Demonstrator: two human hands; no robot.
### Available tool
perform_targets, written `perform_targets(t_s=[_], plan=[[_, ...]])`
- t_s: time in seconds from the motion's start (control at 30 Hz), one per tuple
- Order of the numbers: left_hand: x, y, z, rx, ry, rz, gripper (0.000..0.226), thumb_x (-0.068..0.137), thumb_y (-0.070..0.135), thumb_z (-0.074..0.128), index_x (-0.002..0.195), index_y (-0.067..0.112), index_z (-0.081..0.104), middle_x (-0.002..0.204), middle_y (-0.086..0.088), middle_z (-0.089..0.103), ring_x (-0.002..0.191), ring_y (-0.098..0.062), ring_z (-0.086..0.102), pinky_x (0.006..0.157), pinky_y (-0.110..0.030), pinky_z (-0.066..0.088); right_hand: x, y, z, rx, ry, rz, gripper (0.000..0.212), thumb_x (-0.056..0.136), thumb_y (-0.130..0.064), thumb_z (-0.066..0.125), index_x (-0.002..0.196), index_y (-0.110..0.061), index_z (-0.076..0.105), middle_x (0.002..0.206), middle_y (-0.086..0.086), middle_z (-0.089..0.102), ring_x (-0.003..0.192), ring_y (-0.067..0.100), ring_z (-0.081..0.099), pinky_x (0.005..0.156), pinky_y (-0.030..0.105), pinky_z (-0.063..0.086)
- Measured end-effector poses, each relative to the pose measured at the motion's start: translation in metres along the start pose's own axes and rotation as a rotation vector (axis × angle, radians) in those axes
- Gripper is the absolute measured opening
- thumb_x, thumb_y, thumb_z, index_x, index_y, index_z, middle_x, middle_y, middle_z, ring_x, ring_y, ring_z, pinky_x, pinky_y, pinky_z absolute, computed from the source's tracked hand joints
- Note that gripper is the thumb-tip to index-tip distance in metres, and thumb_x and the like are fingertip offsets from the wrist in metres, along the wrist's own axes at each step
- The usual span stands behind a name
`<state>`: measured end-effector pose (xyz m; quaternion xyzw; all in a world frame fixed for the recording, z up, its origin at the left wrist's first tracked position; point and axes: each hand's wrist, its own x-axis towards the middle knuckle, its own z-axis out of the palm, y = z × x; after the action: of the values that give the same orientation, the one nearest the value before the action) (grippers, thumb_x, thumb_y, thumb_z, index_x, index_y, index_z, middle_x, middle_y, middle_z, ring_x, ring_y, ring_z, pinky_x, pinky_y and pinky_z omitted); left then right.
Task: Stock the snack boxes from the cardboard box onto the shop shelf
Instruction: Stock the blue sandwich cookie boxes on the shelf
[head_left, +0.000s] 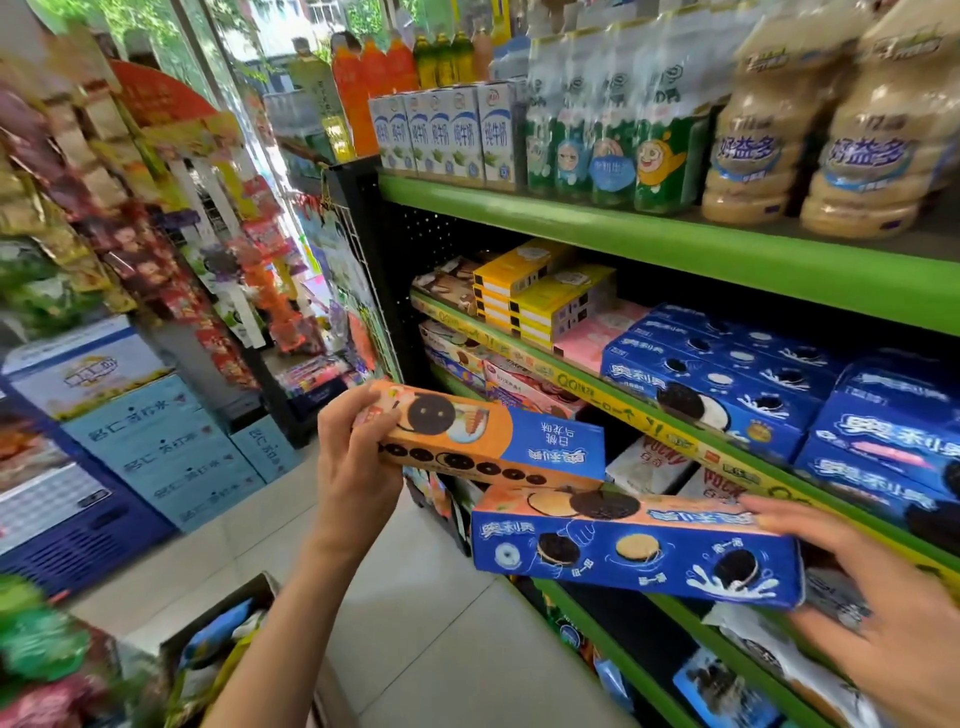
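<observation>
A narrow shop aisle with a pale tiled floor (415, 623) runs between a hanging-snack rack on the left and a green-edged shop shelf (675, 244) with a black perforated back on the right. Two long orange-and-blue snack boxes are held in front of that shelf, one in each hand. The left hand (353, 457) grips the upper snack box (498, 441) by its orange end, fingers curled over the top edge and thumb beneath; its long axis runs roughly level, left to right, with the blue end pointing toward the shelf. The right hand (878, 587) holds the lower snack box (634, 545) at its right end, fingers lying along the top face; this box tilts gently down to the right, its blue front face toward the camera, its left end sitting just under the upper box's blue end. Both hang in the air beside the middle tiers, not yet resting on any tier.

At the lower left an open cardboard box (218, 639) stands on the floor with packets inside; their number is too blurred to count. Five milk cartons (447, 135) stand in a row on the top tier, beside two large beige bottle packs (831, 145).
</observation>
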<state>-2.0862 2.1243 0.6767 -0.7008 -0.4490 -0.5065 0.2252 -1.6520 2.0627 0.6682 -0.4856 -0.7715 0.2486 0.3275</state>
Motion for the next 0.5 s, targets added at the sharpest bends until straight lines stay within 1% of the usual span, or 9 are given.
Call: perform_targets(t_s=[0.07, 0.1, 0.13, 0.2, 0.23, 0.27, 0.3, 0.4, 0.5], plan=[[-0.0017, 0.0006, -0.0009, 0.012, 0.001, 0.001, 0.037, 0.083, 0.008, 0.065, 0.114, 0.015, 0.045, 0.126, -0.016, 0.039, 0.121, -0.024, 0.04, 0.103, -0.029, 0.038, 0.0011, -0.0002, -0.0004, -0.017, -0.008, 0.002, 0.101, 0.062, 0.006, 0.086, 0.126, -0.059, 0.043, 0.136, -0.034, 0.049, 0.124, -0.014, 0.044, 0.102, 0.003, 0.025], [-0.0024, 0.0011, -0.0007, 0.018, -0.001, 0.001, 0.04, 0.082, 0.006, 0.067, 0.114, 0.015, 0.044, 0.126, -0.016, 0.039, 0.121, -0.025, 0.04, 0.103, -0.028, 0.038, 0.0012, -0.0005, -0.0012, -0.025, -0.013, 0.006, 0.102, 0.061, 0.005, 0.087, 0.126, -0.06, 0.042, 0.136, -0.036, 0.048, 0.124, -0.016, 0.043, 0.101, 0.001, 0.021], [-0.0028, 0.0017, -0.0003, 0.024, -0.003, 0.0, 0.045, 0.079, 0.003, 0.068, 0.115, 0.016, 0.044, 0.126, -0.016, 0.038, 0.12, -0.027, 0.041, 0.103, -0.028, 0.038, 0.001, -0.0013, -0.0022, -0.025, -0.015, 0.009, 0.103, 0.061, 0.005, 0.087, 0.125, -0.061, 0.041, 0.136, -0.037, 0.047, 0.123, -0.017, 0.042, 0.1, 0.001, 0.024], [-0.0031, 0.0028, 0.0008, 0.03, -0.002, 0.001, 0.055, 0.076, -0.001, 0.071, 0.118, 0.02, 0.043, 0.126, -0.017, 0.039, 0.117, -0.031, 0.043, 0.103, -0.028, 0.037, 0.0001, -0.0049, -0.0038, -0.018, -0.003, 0.01, 0.104, 0.061, 0.005, 0.086, 0.124, -0.064, 0.04, 0.136, -0.039, 0.045, 0.123, -0.018, 0.041, 0.1, 0.015, 0.04], [-0.0031, 0.0029, 0.001, 0.029, 0.0, 0.006, 0.059, 0.076, -0.001, 0.071, 0.12, 0.024, 0.041, 0.126, -0.017, 0.039, 0.117, -0.031, 0.044, 0.104, -0.027, 0.037, -0.0001, -0.0062, -0.0047, -0.019, 0.006, 0.007, 0.104, 0.061, 0.005, 0.086, 0.123, -0.065, 0.04, 0.136, -0.04, 0.045, 0.123, -0.018, 0.04, 0.102, 0.021, 0.041], [-0.0032, 0.0029, 0.0019, 0.027, -0.001, 0.013, 0.062, 0.076, 0.0, 0.071, 0.122, 0.026, 0.038, 0.126, -0.017, 0.039, 0.117, -0.031, 0.044, 0.104, -0.026, 0.037, -0.0007, -0.0066, -0.0057, -0.022, 0.014, 0.0, 0.104, 0.062, 0.005, 0.086, 0.123, -0.065, 0.04, 0.136, -0.041, 0.044, 0.122, -0.019, 0.04, 0.104, 0.023, 0.04], [-0.0034, 0.0028, 0.0028, 0.023, -0.002, 0.015, 0.063, 0.076, 0.0, 0.07, 0.123, 0.027, 0.037, 0.126, -0.017, 0.039, 0.118, -0.03, 0.043, 0.104, -0.026, 0.037, -0.0013, -0.0066, -0.0065, -0.025, 0.022, -0.011, 0.103, 0.063, 0.006, 0.085, 0.123, -0.065, 0.04, 0.135, -0.041, 0.045, 0.122, -0.021, 0.04, 0.104, 0.02, 0.038], [-0.0028, 0.0054, 0.0061, 0.006, 0.007, 0.011, 0.056, 0.081, 0.006, 0.067, 0.123, 0.027, 0.037, 0.125, -0.017, 0.039, 0.118, -0.027, 0.043, 0.103, -0.028, 0.039, -0.0036, -0.0019, -0.0078, -0.009, 0.035, -0.04, 0.1, 0.062, 0.007, 0.085, 0.123, -0.06, 0.044, 0.135, -0.037, 0.048, 0.122, -0.018, 0.042, 0.097, 0.002, 0.034], [-0.0005, 0.0089, 0.0084, -0.019, 0.007, 0.015, 0.034, 0.09, 0.017, 0.061, 0.119, 0.022, 0.042, 0.125, -0.017, 0.039, 0.118, -0.028, 0.043, 0.102, -0.029, 0.04, -0.0054, 0.0023, -0.0084, -0.04, 0.037, -0.037, 0.098, 0.061, 0.005, 0.086, 0.126, -0.056, 0.045, 0.136, -0.033, 0.05, 0.121, -0.015, 0.046, 0.095, -0.001, 0.035]])
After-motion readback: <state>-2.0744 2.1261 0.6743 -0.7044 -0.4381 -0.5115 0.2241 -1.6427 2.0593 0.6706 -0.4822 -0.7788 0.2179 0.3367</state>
